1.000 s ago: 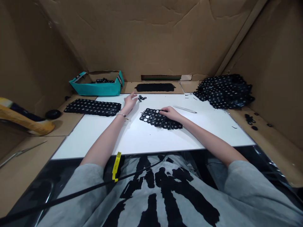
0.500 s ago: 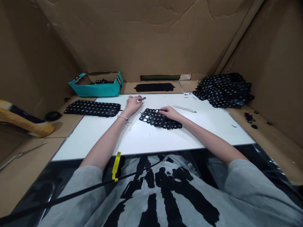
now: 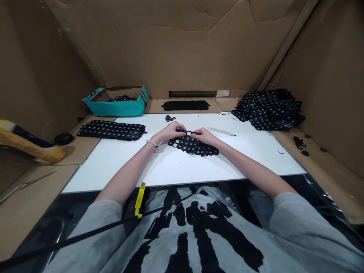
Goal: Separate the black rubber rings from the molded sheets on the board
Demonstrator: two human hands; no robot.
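Between the worktop's (image 3: pixel 122 170) near and far edges, our right hand (image 3: pixel 203 135) pinches the perforated black sheet (image 3: pixel 196 146); our half-curled left hand (image 3: pixel 171 131) meets its far edge, grip unclear.

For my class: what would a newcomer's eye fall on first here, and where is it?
The bright teal box stands out at the back left. Near the middle of the white board, the left hand and right hand are close together at the far edge of a dotted black sheet. A dark, dotted heap rises at the back right.
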